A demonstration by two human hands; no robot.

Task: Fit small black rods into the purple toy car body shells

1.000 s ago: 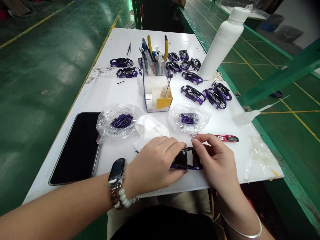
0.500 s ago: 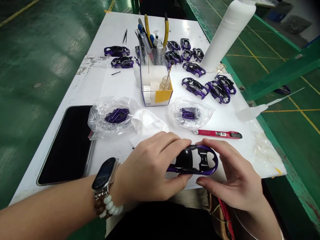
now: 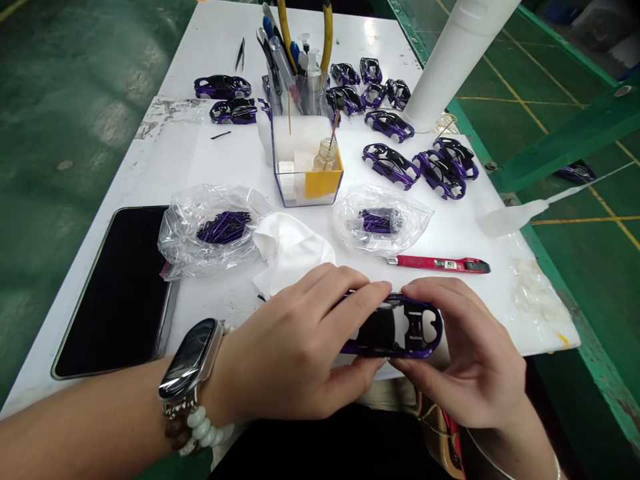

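My left hand (image 3: 300, 347) and my right hand (image 3: 465, 353) hold a glossy black and purple model car body shell (image 3: 395, 331) between them, above the white table (image 3: 220, 160). Fingers of both hands cover its ends and edges, and its cut-out openings face me. A crumpled white tissue (image 3: 293, 253) lies just beyond my left hand. A red utility knife (image 3: 437, 265) lies beyond my right hand. Several similar car shells (image 3: 390, 163) sit farther up the table.
Two plastic bags of purple rods (image 3: 223, 227) lie near a black tablet (image 3: 115, 293). Beyond stand a clear box (image 3: 305, 160) holding tools and a jar, and a tall white bottle (image 3: 457, 60). The table's right edge drops to a green floor.
The car shell has turned and risen, with more of its openings showing. Both hands have closed in around it. The table's contents sit higher in the view.
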